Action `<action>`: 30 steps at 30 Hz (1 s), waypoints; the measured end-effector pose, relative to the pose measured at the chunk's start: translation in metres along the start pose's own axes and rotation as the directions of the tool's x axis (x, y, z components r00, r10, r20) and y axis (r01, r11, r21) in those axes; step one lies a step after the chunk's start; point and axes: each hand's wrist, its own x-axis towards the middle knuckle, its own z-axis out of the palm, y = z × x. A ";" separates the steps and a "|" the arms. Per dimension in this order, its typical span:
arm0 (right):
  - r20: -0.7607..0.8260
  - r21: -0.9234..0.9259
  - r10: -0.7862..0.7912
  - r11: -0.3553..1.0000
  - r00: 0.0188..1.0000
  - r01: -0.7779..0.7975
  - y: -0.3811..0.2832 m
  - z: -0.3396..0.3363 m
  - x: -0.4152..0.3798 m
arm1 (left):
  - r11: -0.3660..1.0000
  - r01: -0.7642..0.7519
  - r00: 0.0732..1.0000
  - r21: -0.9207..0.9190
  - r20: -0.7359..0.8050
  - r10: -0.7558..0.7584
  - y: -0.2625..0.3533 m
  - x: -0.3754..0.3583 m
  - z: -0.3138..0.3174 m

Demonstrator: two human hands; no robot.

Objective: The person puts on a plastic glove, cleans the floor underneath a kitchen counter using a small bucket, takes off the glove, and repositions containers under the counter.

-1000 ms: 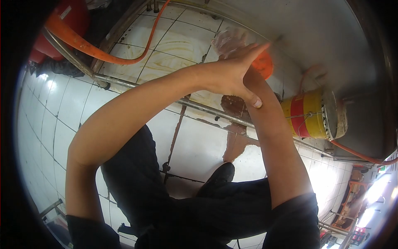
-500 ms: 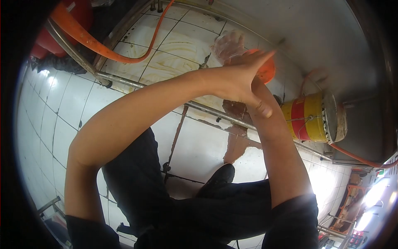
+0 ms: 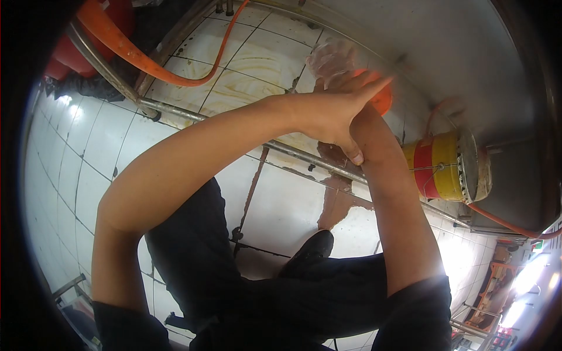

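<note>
My left hand lies across my right arm just below the wrist. Its fingers are stretched out and its thumb rests near the inner forearm. My right hand reaches away beyond it, low over the tiles under the metal equipment. A whitish, see-through layer like a thin plastic glove covers it, and its fingers look spread. Part of my right wrist is hidden behind the left hand. Beside that wrist shows a round orange thing, partly covered by my left fingers and arm; I cannot tell what it is.
A metal rail crosses below my arms. A yellow and red bucket lies on its side at the right. An orange hose curves at upper left. Brownish liquid and yellowish smears mark the white tiles.
My left hand has shifted slightly, its thumb now closer in against the right forearm. The right hand and the orange thing appear a little further right and up.
</note>
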 end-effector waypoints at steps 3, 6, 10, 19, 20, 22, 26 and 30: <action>-0.019 0.005 0.002 1.000 1.000 -0.002 -0.007 -0.006 0.002 | 0.999 0.014 1.000 0.042 0.020 -0.015 0.004 0.001 0.000; -0.326 0.089 0.008 0.996 0.945 0.022 -0.011 0.005 0.006 | 0.999 0.000 1.000 0.038 0.012 0.000 0.001 0.003 0.001; -0.165 -0.100 -0.094 0.992 0.982 0.078 -0.011 0.007 0.009 | 1.000 -0.025 0.999 -0.006 0.023 0.025 -0.002 0.004 0.001; -0.550 -0.821 -0.177 0.295 0.816 -0.489 -0.027 0.068 0.052 | 0.997 -0.035 0.999 0.064 -0.010 0.036 0.003 0.004 0.002; -0.562 -0.806 -0.187 0.344 0.806 -0.482 -0.027 0.071 0.055 | 0.998 -0.029 1.000 0.056 -0.010 0.029 0.004 0.003 0.002; -0.579 -0.795 -0.176 0.335 0.796 -0.505 -0.032 0.077 0.062 | 0.998 -0.056 0.998 0.035 -0.013 0.057 0.004 0.003 0.001; -0.478 -0.842 -0.150 -0.201 0.865 -0.500 -0.051 0.114 0.104 | 0.997 -0.077 0.997 0.028 -0.019 0.077 0.004 0.004 0.001; -0.651 -0.400 0.138 -0.898 0.747 -0.183 -0.062 0.118 0.109 | 0.996 -0.079 0.997 0.032 -0.014 0.079 0.004 0.004 0.001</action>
